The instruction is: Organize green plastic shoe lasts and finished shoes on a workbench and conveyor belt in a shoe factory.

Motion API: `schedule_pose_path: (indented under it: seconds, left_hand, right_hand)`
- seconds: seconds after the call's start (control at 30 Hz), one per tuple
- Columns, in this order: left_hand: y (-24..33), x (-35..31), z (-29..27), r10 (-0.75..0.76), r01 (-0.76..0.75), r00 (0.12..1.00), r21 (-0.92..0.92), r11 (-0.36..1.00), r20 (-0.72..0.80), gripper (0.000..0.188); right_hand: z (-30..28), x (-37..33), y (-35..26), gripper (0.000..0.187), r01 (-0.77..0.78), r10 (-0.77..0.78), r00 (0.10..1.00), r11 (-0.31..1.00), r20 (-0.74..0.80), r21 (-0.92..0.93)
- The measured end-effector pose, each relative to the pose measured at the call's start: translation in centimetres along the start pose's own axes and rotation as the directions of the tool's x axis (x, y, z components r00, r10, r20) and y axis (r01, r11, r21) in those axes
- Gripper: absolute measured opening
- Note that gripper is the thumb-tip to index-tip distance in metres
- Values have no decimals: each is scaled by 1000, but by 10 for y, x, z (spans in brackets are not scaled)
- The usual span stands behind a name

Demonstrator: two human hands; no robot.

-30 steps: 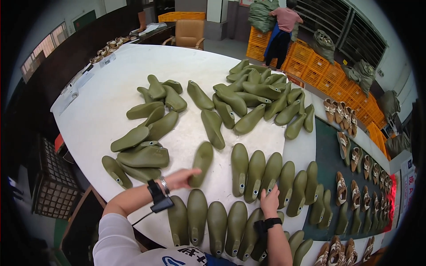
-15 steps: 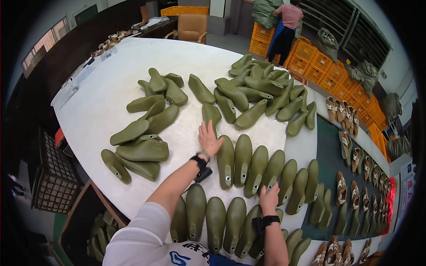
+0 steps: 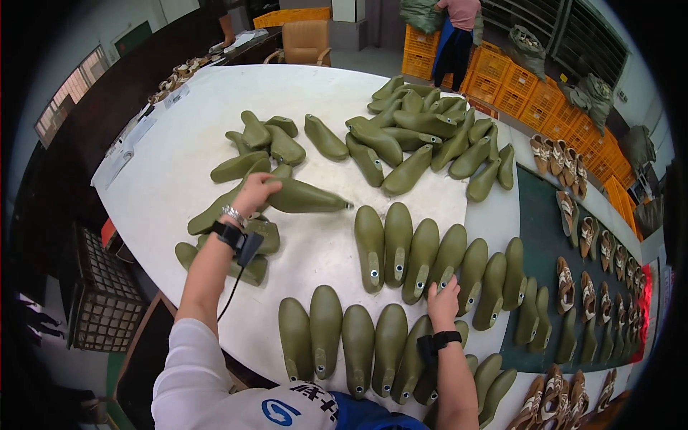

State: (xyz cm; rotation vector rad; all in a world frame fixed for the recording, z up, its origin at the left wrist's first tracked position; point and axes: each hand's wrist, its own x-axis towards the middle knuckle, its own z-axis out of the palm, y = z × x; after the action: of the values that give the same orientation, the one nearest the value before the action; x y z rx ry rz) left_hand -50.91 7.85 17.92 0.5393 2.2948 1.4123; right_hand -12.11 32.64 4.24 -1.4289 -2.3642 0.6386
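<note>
My left hand grips a green shoe last by one end, its other end pointing right. It hangs over a loose heap of lasts on the left of the table. My right hand is curled at the near end of a last, which stands in the upper of two side-by-side rows. Closer to me is the lower row of lasts, partly hidden by my right forearm.
A larger heap of lasts lies at the far side of the white table. Brown-and-white shoes and more lasts line a green mat at right. Beyond are orange crates, a person and a chair.
My left hand has moved left, carrying the last that lay at the table's middle. My right hand stays at the same last in the upper row.
</note>
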Motion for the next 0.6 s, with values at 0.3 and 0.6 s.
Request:
schedule_pose_path:
  seconds: [0.3, 0.6]
  left_hand:
    - [-122, 32, 146, 222, -191, 974, 375, 907, -41, 76]
    - [-107, -65, 138, -134, 133, 989, 17, 991, 68, 89]
  right_hand:
    - [5, -1, -9, 58, -16, 16, 999, 1000, 38, 9]
    - [1, -3, -7, 59, -34, 34, 999, 999, 33, 1]
